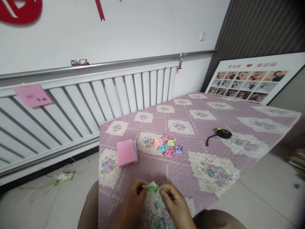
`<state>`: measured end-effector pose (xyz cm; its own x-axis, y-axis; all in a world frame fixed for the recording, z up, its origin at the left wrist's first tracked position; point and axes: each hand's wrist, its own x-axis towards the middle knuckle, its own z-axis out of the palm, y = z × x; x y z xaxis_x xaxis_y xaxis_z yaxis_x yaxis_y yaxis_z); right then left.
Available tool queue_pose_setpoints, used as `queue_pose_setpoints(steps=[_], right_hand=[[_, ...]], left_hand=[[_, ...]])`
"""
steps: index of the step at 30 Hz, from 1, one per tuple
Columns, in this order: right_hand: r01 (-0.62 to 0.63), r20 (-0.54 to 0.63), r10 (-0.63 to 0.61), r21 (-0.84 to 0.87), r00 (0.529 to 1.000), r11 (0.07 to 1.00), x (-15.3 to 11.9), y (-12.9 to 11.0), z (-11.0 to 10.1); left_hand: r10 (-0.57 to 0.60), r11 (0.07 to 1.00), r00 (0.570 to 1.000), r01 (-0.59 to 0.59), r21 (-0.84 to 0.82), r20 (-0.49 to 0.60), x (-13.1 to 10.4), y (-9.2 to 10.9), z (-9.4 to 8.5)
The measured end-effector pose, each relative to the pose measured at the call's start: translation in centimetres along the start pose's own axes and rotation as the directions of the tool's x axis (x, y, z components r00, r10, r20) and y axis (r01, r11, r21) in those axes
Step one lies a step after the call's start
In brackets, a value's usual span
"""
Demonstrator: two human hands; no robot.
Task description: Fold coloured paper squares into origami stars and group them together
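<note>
A small folded piece of green paper (153, 188) is held between my two hands near the front edge of the table. My left hand (137, 197) pinches its left corner, and my right hand (173, 198) pinches the right corner. Beyond them lie several small folded paper pieces in pink (169, 154), orange (157, 142), yellow (171, 142), blue (163, 148) and purple (179, 149). To their left is a stack of square paper (126, 152) with a pink sheet on top.
The table has a purple floral cloth (178, 170). A black and yellow tape measure (223, 133) with a strap lies at the right. Behind are a white radiator (95, 95) and a photo board (252, 79). A power strip (64, 177) is on the floor.
</note>
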<state>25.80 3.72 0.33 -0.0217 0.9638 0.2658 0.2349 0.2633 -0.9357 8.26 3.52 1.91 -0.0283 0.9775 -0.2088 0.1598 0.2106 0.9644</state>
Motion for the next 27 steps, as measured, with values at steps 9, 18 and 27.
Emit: queue_pose_setpoints(steps=[9, 18, 27], right_hand=[[0.049, -0.013, -0.051, -0.097, 0.999, 0.994, -0.1, 0.8, -0.2], [0.077, 0.05, -0.07, -0.172, 0.996, 0.982, -0.3, 1.5, -0.2], [0.016, -0.01, -0.017, -0.16, 1.0, 0.987, -0.2, 1.8, -0.6]], left_hand=[[0.08, 0.985, 0.996, -0.073, 0.156, -0.035, 0.0, -0.9, 0.1], [0.138, 0.968, 0.99, -0.14, 0.211, 0.024, 0.8, -2.6, 0.4], [0.227, 0.912, 0.974, -0.209, 0.353, -0.011, 1.7, -3.4, -0.7]])
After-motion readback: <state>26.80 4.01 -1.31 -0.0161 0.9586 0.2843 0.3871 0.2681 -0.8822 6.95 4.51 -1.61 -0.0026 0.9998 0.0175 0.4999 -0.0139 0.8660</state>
